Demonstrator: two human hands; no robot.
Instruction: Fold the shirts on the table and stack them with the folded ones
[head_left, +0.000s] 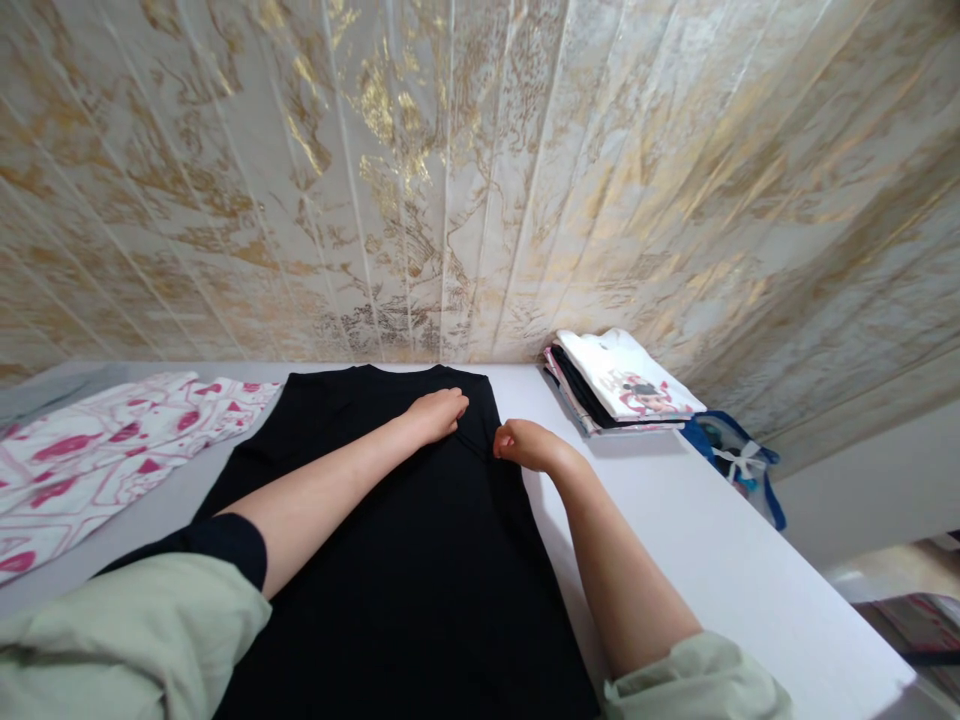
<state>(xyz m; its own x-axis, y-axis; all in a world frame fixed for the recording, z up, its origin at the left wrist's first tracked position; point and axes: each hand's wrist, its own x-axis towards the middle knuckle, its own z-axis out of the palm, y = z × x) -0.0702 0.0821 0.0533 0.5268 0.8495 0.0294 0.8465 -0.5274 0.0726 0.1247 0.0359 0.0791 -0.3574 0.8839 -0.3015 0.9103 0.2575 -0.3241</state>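
Note:
A black shirt point(390, 580) lies spread on the white table, its neckline toward the curtain. My left hand point(441, 414) reaches across it, fingers curled down and closed on the fabric near the upper right. At the shirt's right edge, below the shoulder, my right hand point(523, 444) pinches the cloth. A slight crease runs through the fabric between the two hands. The fingertips of my left hand are partly hidden.
A stack of folded clothes point(615, 385), white one on top, sits at the back right. A pink-and-white patterned garment point(97, 440) lies on the left. Beside the table's right edge point(817, 580) is a blue-trimmed clear bag point(739, 460). A gold-patterned curtain point(450, 180) hangs behind.

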